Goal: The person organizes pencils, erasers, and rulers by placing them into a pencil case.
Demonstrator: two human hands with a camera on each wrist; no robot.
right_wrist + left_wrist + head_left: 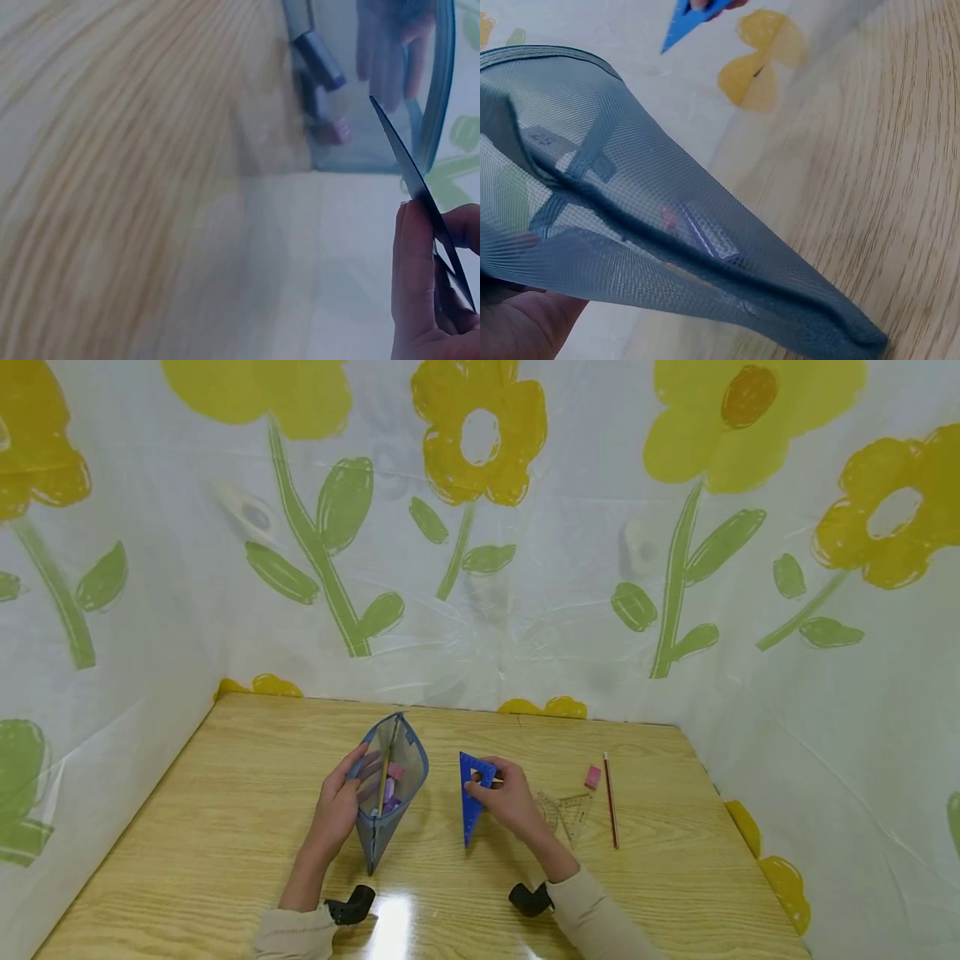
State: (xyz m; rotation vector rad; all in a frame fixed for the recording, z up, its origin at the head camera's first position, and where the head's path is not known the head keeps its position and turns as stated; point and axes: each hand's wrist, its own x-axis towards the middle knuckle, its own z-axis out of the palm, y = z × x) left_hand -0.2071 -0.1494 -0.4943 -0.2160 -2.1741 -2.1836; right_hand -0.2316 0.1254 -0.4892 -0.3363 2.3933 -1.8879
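My left hand (335, 806) holds a blue-grey mesh pencil pouch (406, 781) by its left side, fingers showing through the mesh. The pouch's mouth gapes upward. Inside it lie a pencil (385, 777), a pink eraser (396, 771) and a purple item (389, 791) whose kind is unclear. Just right of the pouch, my right hand (513, 797) pinches a blue set square (469, 802) between thumb and fingers, above the table. The right wrist view shows the set square (414, 174) edge-on, apart from the pouch (442, 82).
On the wooden table (247, 793), right of my right hand, lie a clear protractor (547, 810), a clear set square (574, 814), a pink eraser (592, 777) and a dark red pencil (611, 802). A flower-printed sheet (562, 610) walls the back and sides.
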